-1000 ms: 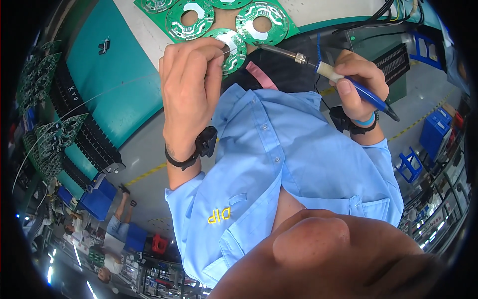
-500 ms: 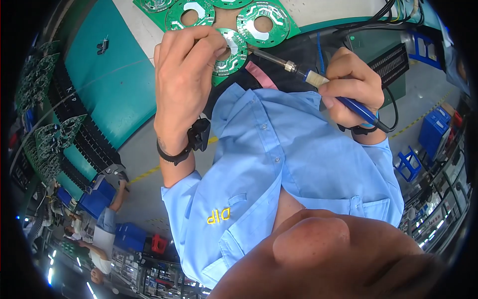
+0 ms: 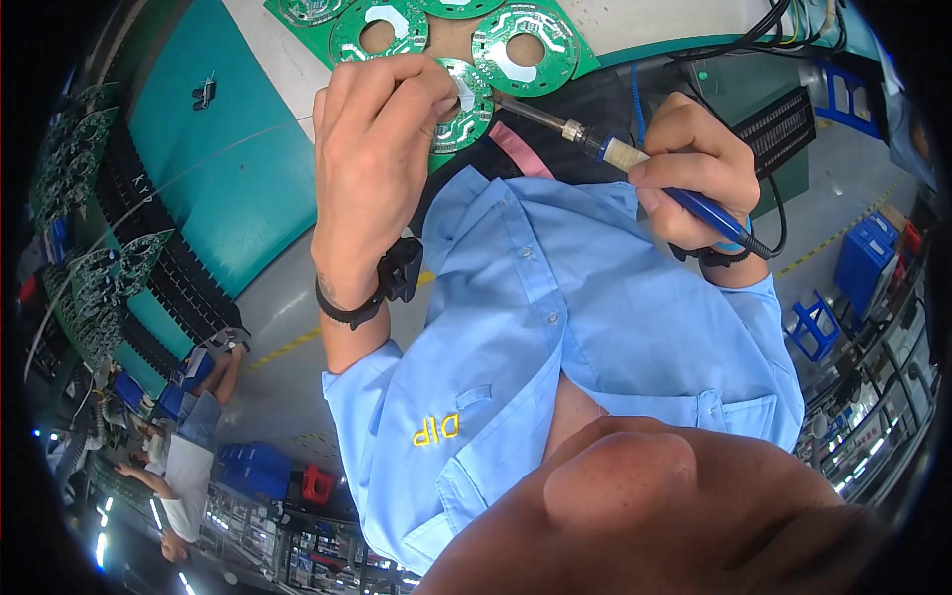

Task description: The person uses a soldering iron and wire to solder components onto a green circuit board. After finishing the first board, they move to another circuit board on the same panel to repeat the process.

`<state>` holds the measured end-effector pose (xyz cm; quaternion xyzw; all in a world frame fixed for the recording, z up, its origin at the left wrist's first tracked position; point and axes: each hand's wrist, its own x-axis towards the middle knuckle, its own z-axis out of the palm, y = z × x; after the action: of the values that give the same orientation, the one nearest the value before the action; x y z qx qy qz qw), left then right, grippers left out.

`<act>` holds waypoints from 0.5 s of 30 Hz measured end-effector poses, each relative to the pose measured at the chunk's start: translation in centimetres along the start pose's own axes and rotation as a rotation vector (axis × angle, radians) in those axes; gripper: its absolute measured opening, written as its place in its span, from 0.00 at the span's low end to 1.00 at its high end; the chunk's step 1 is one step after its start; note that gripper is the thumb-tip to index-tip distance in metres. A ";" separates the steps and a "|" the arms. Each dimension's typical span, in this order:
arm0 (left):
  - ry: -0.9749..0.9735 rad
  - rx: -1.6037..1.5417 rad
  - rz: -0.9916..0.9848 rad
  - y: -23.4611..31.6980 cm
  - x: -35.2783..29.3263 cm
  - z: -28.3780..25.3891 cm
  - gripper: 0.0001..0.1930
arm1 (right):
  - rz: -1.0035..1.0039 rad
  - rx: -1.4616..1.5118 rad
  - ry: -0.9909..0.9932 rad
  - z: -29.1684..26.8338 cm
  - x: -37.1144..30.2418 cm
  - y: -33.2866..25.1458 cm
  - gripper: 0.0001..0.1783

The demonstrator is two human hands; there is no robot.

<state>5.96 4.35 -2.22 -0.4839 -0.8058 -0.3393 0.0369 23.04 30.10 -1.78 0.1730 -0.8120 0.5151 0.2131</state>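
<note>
Green ring-shaped circuit board (image 3: 470, 117), likely light, stiff and brittle, best held by its rim, is lying beside the left hand (image 3: 372, 164), whose fingers are curling, their hold unclear; the right hand (image 3: 696, 171) is gripping a slim blue-handled soldering iron (image 3: 622, 155)

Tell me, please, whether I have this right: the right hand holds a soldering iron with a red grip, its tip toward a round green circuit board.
Not quite: the grip is blue, not red, as the head view shows. The right hand does hold the soldering iron, its tip toward a round green circuit board.
</note>
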 end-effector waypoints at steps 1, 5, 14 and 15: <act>0.017 -0.002 0.015 -0.1 0.0 0.1 0.11 | 0.002 -0.001 0.000 0.0 0.0 0.0 0.09; 0.019 0.002 0.023 -0.1 0.1 0.2 0.11 | -0.002 -0.002 -0.004 0.0 0.0 0.1 0.09; -0.045 0.013 -0.010 0.6 0.3 -0.4 0.08 | -0.013 0.001 -0.019 0.0 0.0 0.0 0.09; -0.046 0.012 -0.009 0.7 0.3 -0.3 0.08 | -0.015 -0.002 -0.023 0.0 0.0 0.0 0.09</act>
<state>6.26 4.57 -1.51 -0.4877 -0.8107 -0.3234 0.0198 23.00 30.13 -1.77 0.1849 -0.8134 0.5108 0.2080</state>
